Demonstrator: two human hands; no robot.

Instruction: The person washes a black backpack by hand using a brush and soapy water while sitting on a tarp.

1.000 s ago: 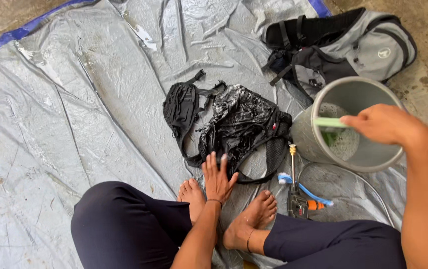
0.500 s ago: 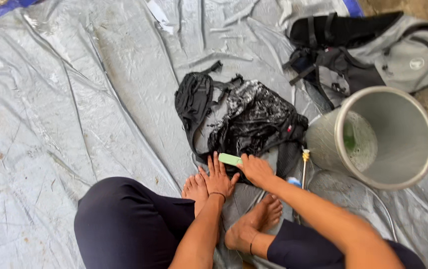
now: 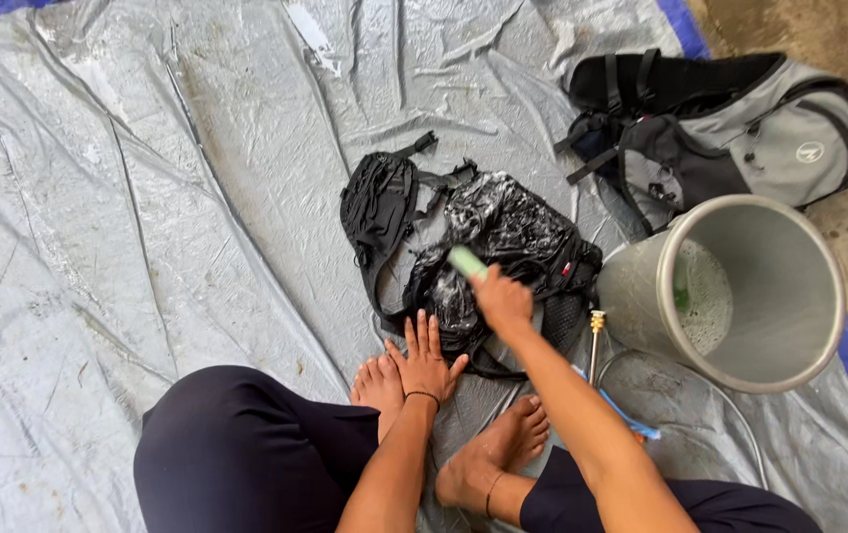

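My right hand [image 3: 503, 301] is clenched around a pale green brush [image 3: 466, 262], whose end pokes out past my knuckles, and I press it down on the middle of the small black bag [image 3: 503, 237] that lies on the grey tarp [image 3: 147, 197] just beyond my bare feet [image 3: 443, 434]. My left hand [image 3: 426, 357] grasps nothing; it lies flat with fingers spread on the near edge of that bag, pinning it in place. The bag's body gleams wet and shows whitish lather under and around the brush, so I judge the scrubbing to be under way on this central panel, while the padded flap [image 3: 376, 197] folded out to the left looks duller and carries no foam that I can see, so that part and the straps seem to be left. To the right, near the bag, a grey bucket [image 3: 799, 336] lies tipped toward me with a little sudsy water in its bottom. A hose with a brass nozzle [image 3: 596, 326] runs along the tarp between the bag and the bucket, and no water comes from it, so rinsing looks not yet done. Farther off to the right, a larger grey and black backpack [image 3: 759, 138] rests at the tarp's edge; I cannot tell whether it has been wetted.
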